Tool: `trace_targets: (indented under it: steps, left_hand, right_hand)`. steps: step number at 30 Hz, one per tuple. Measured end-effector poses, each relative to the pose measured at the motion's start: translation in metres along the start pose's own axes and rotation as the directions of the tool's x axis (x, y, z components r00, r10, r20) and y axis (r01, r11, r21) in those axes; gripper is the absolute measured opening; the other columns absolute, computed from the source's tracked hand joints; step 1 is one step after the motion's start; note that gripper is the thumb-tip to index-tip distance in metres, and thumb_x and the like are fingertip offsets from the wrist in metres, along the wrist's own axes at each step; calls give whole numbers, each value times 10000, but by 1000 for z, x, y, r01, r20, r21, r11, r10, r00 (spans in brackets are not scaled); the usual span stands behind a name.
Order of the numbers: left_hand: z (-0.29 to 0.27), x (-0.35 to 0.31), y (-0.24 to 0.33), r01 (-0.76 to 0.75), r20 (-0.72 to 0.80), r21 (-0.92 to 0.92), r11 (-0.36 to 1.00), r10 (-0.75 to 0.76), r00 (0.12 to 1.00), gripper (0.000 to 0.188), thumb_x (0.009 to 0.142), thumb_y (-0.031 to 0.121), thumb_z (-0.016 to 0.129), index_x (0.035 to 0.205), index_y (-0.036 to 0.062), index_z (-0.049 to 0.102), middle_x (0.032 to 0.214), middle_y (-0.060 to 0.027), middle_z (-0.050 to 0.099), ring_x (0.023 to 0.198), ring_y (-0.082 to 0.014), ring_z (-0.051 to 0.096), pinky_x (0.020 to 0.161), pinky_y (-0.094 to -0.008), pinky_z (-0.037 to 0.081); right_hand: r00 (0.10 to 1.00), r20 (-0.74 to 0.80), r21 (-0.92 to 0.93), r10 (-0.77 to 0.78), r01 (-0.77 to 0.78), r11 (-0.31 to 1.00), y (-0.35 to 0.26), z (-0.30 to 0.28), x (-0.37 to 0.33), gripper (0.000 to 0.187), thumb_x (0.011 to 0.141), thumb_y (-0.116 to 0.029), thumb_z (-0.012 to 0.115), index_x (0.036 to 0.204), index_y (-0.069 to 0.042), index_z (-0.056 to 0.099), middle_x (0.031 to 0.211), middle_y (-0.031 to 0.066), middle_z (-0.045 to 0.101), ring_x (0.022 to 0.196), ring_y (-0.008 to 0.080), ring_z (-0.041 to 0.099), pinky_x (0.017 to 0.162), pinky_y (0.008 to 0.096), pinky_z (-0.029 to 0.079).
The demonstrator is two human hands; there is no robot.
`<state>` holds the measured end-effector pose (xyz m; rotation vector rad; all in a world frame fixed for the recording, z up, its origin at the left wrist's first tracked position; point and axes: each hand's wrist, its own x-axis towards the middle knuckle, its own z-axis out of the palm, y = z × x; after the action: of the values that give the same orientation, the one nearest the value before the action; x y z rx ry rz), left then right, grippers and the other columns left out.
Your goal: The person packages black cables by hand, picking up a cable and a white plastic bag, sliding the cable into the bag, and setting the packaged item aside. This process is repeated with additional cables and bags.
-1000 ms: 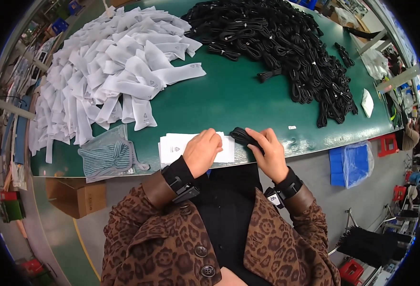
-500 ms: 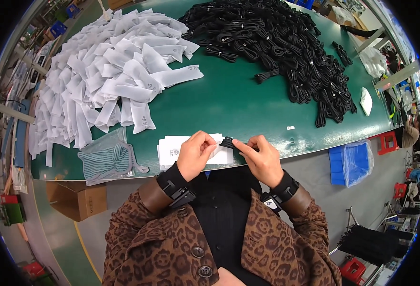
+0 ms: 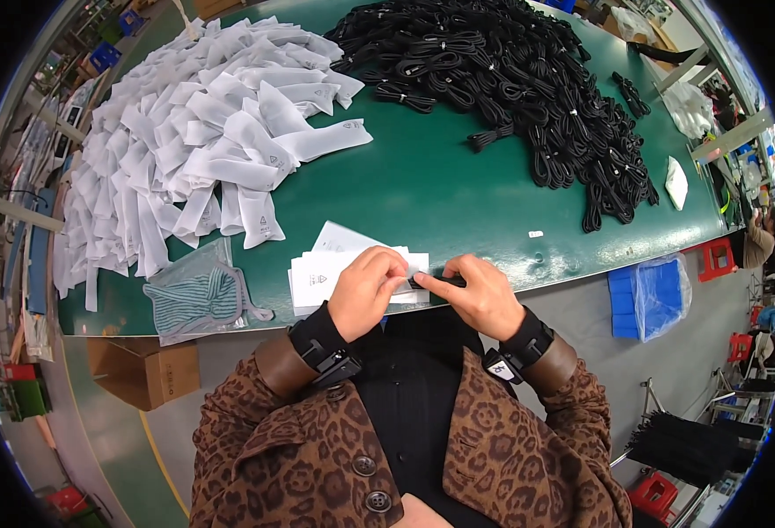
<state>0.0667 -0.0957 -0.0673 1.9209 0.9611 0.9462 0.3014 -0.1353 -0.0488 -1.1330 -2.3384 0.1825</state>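
Over the near edge of the table, my left hand [image 3: 368,292] is closed in a pinch on a white paper-like pouch [image 3: 341,238], whose end sticks out up and to the left behind the fingers. Close beside it, my right hand [image 3: 477,296] grips a small black cable bundle [image 3: 415,282], its index finger stretched along the bundle at the left fingertips. Most of the bundle is hidden by the fingers, and how far it sits inside the pouch I cannot tell. Beneath my hands lies a stack of flat white pouches [image 3: 308,280].
A large heap of filled white pouches [image 3: 185,132] covers the left of the green table [image 3: 387,194]. Black coiled cables [image 3: 493,70] are piled at the back right. A striped cloth in a clear bag [image 3: 198,295] lies at left. A blue bin [image 3: 634,301] stands beyond the right edge.
The white pouch in my left hand now shows sticking out to the upper left. My right hand has come slightly closer to the left, and less of the black cable bundle shows.
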Motion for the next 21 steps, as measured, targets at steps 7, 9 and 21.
trace_targets:
  steps: [7,9,21]
  left_hand:
    - [-3,12,16,-331,85,198,922,321,943,156,785,-58,687,873,26,589,1082,-104,632,928,-286,596,776,-336,493]
    - [-8,19,18,-252,26,153,956,251,968,138,802,-34,669,891,32,586,1067,-107,618,914,-272,587,783,-335,485]
    - [-139,100,19,-30,-340,-447,894,-138,930,192,942,101,619,1117,28,642,1133,-34,635,893,-97,575,773,-244,459]
  right_hand:
    - [827,153,642,540,-499,582,5,25,4,356,820,-19,724,1168,-84,677,977,77,565,810,231,602,723,317,507]
    - [956,-59,502,289,-222,836,3,14,16,326,841,-9,709,1161,-52,659,1019,88,563,799,195,595,726,302,500]
    - [889,-285,-8,358,-376,927,104,-15,79,310,950,-142,609,1259,-126,620,1007,176,594,768,338,603,690,408,511]
